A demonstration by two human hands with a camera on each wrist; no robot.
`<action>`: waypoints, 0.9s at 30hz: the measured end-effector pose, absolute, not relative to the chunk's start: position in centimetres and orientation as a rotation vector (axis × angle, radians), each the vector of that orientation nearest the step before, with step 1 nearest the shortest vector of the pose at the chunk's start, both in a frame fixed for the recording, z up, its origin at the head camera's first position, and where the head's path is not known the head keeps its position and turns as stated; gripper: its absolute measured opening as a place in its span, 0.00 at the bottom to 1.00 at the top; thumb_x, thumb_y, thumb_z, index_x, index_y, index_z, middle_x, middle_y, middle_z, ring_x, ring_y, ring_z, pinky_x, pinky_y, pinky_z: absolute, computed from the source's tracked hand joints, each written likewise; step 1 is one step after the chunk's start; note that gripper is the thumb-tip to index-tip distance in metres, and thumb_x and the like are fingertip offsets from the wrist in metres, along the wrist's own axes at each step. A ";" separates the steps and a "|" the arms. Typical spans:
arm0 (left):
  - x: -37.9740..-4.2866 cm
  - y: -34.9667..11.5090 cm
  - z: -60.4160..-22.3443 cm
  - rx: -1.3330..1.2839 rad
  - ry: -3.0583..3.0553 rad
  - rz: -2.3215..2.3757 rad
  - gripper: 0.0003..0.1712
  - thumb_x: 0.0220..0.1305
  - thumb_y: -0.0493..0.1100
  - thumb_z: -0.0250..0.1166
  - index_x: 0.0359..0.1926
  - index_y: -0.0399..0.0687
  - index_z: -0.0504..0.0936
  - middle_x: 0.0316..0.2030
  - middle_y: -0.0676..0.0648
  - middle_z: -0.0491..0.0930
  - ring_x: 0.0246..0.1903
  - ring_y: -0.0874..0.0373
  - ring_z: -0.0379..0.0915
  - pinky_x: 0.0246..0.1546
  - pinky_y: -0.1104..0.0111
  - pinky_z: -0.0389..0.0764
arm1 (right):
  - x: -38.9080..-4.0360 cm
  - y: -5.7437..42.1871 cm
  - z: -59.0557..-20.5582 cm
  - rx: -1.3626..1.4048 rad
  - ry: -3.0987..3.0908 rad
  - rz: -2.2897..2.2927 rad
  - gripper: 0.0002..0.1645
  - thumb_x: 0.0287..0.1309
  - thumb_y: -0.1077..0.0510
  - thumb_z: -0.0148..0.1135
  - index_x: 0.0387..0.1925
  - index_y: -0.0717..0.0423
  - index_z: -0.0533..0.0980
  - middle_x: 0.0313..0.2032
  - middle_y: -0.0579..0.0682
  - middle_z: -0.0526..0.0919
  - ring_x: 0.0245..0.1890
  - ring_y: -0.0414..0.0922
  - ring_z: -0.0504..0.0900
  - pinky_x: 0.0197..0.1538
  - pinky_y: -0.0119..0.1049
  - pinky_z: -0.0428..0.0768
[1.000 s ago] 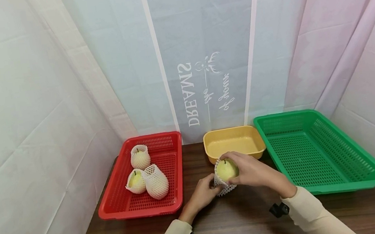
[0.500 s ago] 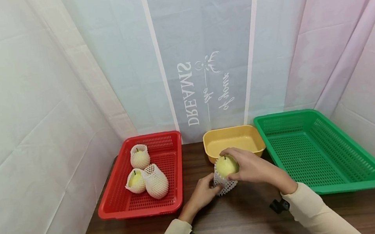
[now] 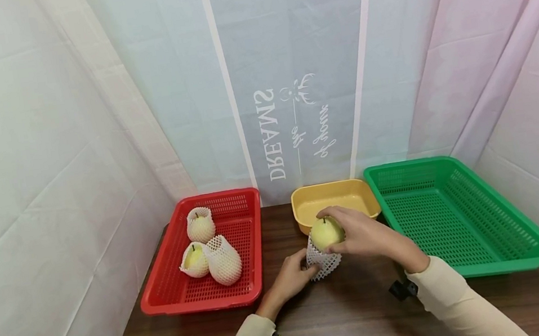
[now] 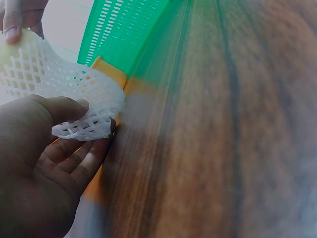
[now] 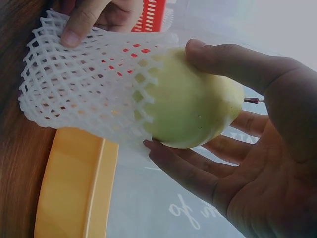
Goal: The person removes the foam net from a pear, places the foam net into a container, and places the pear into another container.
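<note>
My right hand [image 3: 367, 234] grips a yellow-green pear [image 5: 190, 106] around its sides, the stem pointing toward the palm. The pear's lower end sits inside the mouth of a white foam net sleeve [image 5: 84, 79], most of the fruit bare above it. My left hand [image 3: 291, 276] pinches the lower part of that sleeve between thumb and fingers, as the left wrist view shows [image 4: 59, 144]. Below the pear the netting hangs slack, close over the table. Both hands are in front of the yellow tray [image 3: 333, 189].
On the left, a red basket [image 3: 205, 302] holds three pears in foam nets, such as the net-covered pear [image 3: 224, 262] nearest the front. A green basket [image 3: 507, 266] stands on the right. Behind everything hangs a printed curtain [image 3: 292, 29]; the table [image 3: 341, 323] is dark wood.
My right hand has drawn the pear upward and slightly right, so more of it shows above the net. The left hand stays in place on the netting.
</note>
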State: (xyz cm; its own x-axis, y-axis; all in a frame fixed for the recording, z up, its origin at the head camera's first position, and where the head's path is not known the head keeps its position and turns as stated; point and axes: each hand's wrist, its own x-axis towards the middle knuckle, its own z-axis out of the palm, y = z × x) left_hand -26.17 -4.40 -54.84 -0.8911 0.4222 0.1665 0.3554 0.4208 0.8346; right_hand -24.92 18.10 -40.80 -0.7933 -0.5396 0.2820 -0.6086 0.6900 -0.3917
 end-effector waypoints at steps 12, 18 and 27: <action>-26.1 -4.4 -54.9 0.710 2.582 1.507 0.19 0.72 0.45 0.69 0.61 0.47 0.84 0.55 0.49 0.88 0.54 0.61 0.82 0.57 0.65 0.82 | -25.4 18.8 -40.2 0.929 -2.740 0.729 0.45 0.47 0.55 0.86 0.65 0.60 0.74 0.57 0.58 0.85 0.56 0.54 0.84 0.56 0.53 0.85; -26.1 -4.4 -54.8 0.711 2.589 1.507 0.19 0.72 0.45 0.69 0.61 0.47 0.85 0.55 0.50 0.88 0.55 0.61 0.82 0.58 0.65 0.81 | -25.8 19.0 -40.0 0.922 -2.729 0.730 0.44 0.48 0.55 0.86 0.65 0.61 0.75 0.58 0.59 0.85 0.56 0.55 0.84 0.56 0.53 0.84; -26.2 -4.5 -55.0 0.708 2.588 1.513 0.19 0.72 0.44 0.69 0.61 0.47 0.85 0.55 0.49 0.89 0.53 0.63 0.81 0.56 0.67 0.81 | -26.3 19.5 -39.4 0.897 -2.721 0.755 0.43 0.49 0.55 0.86 0.64 0.63 0.75 0.54 0.59 0.86 0.52 0.54 0.85 0.52 0.51 0.84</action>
